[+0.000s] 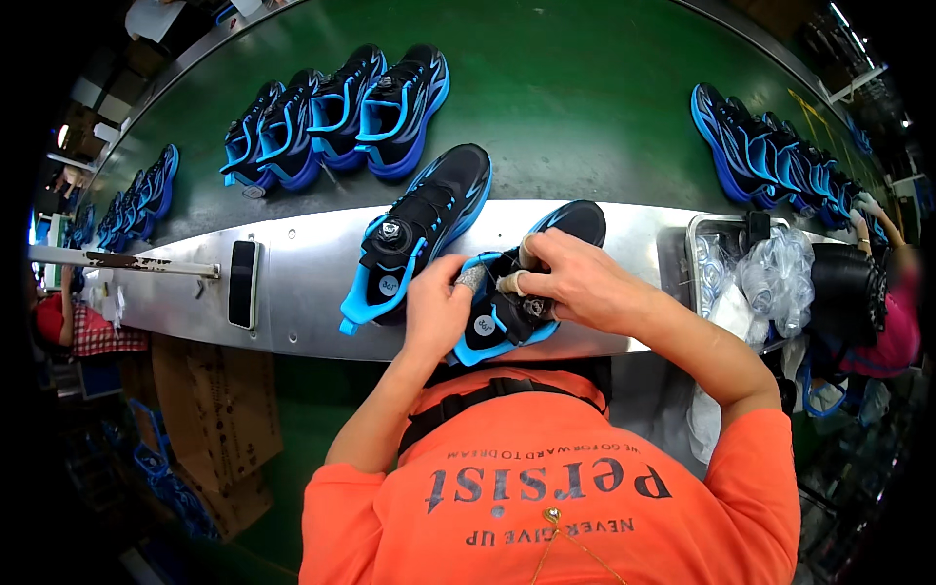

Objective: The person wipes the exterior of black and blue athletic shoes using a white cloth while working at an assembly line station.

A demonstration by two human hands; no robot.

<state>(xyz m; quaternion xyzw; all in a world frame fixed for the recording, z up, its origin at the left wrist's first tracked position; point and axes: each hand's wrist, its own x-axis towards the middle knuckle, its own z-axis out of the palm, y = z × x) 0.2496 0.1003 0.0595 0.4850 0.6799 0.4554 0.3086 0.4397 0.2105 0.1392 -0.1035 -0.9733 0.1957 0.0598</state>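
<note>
Person wears an orange short-sleeved shirt (546, 487) with dark printed lettering. Black strap (487, 395) crosses the chest below the hands. Fingertips (472, 280) are taped.

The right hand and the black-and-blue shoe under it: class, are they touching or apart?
Touching. The head view shows the right hand pressed onto the shoe, fingers curled over its tongue.
</note>
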